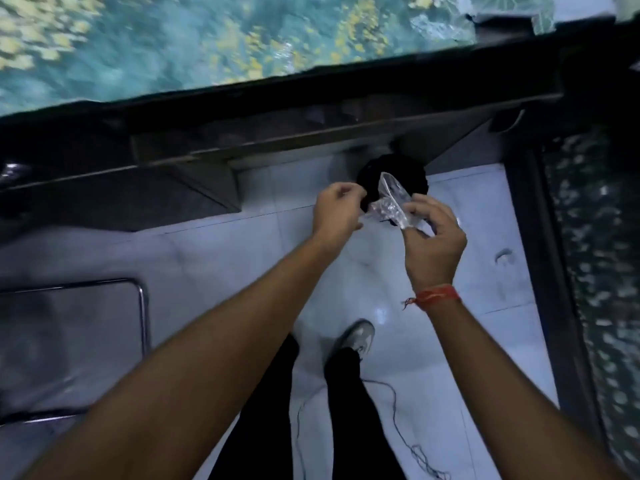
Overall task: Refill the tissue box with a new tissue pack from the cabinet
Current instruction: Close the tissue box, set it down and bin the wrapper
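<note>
Clear plastic wrapper (391,202), crumpled, held in the air between both hands above a round black bin (393,178).
Left hand (337,211) fingers curled shut on one end; right hand (433,237) fingertips pinch the other. White tiled floor (485,237) below; motion blur softens details.

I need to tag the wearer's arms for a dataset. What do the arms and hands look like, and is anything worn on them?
Both forearms are bare, no sleeves or gloves. The right hand has a red-orange thread bracelet with a loose knotted end at its wrist. The left hand wears nothing visible.

Chair (69,344) — blurred, cut off left
</note>
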